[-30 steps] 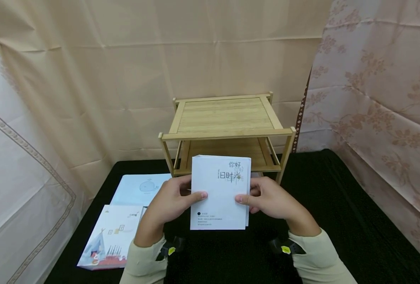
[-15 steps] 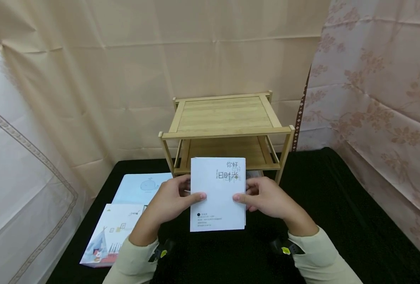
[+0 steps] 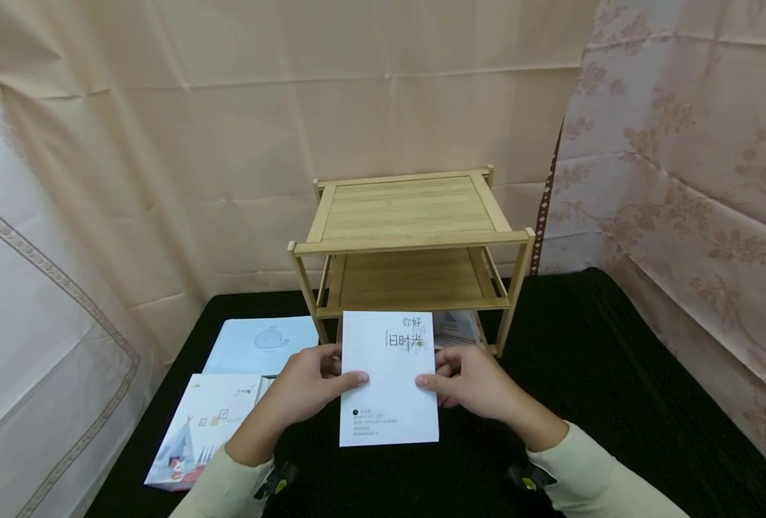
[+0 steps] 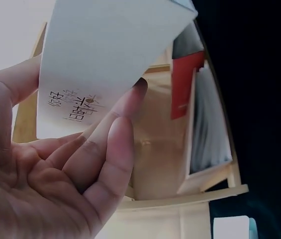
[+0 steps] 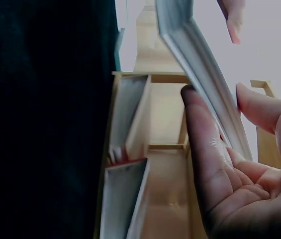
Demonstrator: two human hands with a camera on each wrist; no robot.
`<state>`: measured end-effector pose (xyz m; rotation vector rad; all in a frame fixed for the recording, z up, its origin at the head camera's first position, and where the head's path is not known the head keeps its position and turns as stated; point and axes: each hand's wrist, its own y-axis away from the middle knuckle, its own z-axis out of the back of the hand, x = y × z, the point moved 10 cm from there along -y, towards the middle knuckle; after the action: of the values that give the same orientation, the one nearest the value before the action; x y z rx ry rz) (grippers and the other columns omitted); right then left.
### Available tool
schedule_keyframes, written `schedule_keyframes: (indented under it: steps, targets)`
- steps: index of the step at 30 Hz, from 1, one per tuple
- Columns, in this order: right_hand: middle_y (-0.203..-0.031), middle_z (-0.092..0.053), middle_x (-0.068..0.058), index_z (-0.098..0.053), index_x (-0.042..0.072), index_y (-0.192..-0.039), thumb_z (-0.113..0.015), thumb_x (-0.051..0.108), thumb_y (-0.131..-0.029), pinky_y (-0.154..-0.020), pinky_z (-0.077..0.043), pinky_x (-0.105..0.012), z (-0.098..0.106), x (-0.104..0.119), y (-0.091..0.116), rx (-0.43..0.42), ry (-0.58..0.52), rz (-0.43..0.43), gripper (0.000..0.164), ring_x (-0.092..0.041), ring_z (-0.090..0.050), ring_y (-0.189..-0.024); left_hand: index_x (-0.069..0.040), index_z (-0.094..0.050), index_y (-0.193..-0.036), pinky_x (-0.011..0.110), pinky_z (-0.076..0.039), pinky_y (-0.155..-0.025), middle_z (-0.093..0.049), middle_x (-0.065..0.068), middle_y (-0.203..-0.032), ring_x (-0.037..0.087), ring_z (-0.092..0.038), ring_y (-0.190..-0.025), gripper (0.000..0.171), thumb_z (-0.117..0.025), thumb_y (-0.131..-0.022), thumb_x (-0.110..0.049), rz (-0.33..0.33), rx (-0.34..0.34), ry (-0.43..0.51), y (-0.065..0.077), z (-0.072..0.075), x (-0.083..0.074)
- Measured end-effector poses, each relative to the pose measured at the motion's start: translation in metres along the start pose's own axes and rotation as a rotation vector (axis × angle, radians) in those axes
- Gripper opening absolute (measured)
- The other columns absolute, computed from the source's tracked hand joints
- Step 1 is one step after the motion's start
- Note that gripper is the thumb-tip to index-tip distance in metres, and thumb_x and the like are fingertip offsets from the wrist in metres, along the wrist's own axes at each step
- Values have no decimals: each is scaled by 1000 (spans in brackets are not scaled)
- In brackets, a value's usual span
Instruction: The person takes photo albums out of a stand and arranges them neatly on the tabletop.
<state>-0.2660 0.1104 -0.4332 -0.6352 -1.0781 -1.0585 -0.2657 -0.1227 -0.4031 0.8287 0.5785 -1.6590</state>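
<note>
A white paperback book (image 3: 388, 388) with dark Chinese lettering is held up between both hands in front of the rack. At its left edge my left hand (image 3: 311, 381) grips it, thumb on the cover and fingers behind. My right hand (image 3: 476, 385) pinches the opposite edge the same way. In the left wrist view the left hand (image 4: 60, 174) has curled fingers under the white cover (image 4: 110, 45). The right wrist view shows the page edges (image 5: 212, 74) of the book between the thumb and fingers of the right hand (image 5: 244, 184).
Behind the book stands a bamboo rack (image 3: 415, 208) with tiers. Inside its lower part, a red-covered book (image 4: 185, 82) and a pale one (image 4: 210, 124) stand on edge. Left on the black cloth (image 3: 616, 403) lie a light blue whale book (image 3: 243, 345) and a white book with a tent (image 3: 204, 424).
Both hands have lowered the white book and brought it slightly left, nearer the body. More of the rack's lower part now shows. The pages that stuck out at the right edge now line up.
</note>
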Motion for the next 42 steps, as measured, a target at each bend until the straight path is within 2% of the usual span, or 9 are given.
schedule_keyframes:
  steps: [5, 10, 14, 23, 38, 42]
  targets:
    - [-87, -77, -6, -68, 4, -117, -83, 36, -87, -65, -64, -41, -7, -8, 0, 5, -44, -16, 46, -26, -75, -74, -6, -68, -128, 35, -61, -75, -78, 1, -95, 13, -75, -83, 56, -81, -88, -43, 5, 51, 14, 3, -6, 9]
    - [-87, -78, -7, -63, 1, -122, -83, 34, -87, -65, -64, -42, -17, -18, -1, 27, -84, -42, 52, -27, -75, -73, -3, -67, -129, 35, -63, -70, -78, 4, -95, 16, -76, -79, 55, -81, -89, -39, 36, 113, 70, 4, -12, 21]
    - [-87, -78, -7, -62, 1, -124, -82, 34, -87, -65, -64, -40, -28, -24, -2, 56, -97, -59, 54, -27, -76, -74, -1, -67, -127, 34, -63, -67, -78, 4, -93, 17, -75, -77, 55, -81, -89, -38, 64, 138, 71, 5, -13, 30]
    - [-86, -78, -9, -61, -1, -123, -81, 28, -89, -62, -64, -41, -53, -32, -6, 94, -152, -74, 49, -27, -76, -69, 1, -68, -125, 34, -58, -60, -74, 2, -84, 17, -70, -66, 58, -82, -88, -41, 127, 150, -3, 12, -9, 50]
    - [-89, -73, -9, -64, -1, -118, -80, 23, -91, -61, -64, -39, -88, -36, -15, 128, -204, -96, 39, -22, -75, -67, 3, -69, -119, 35, -62, -62, -74, 6, -83, 19, -73, -70, 52, -82, -89, -37, 173, 236, 39, 20, -1, 77]
    - [-88, -74, -9, -65, -2, -117, -79, 20, -92, -61, -64, -39, -97, -34, -17, 137, -218, -104, 36, -22, -75, -68, 3, -69, -120, 36, -62, -63, -74, 5, -83, 19, -73, -71, 52, -83, -88, -37, 196, 227, 22, 23, 4, 84]
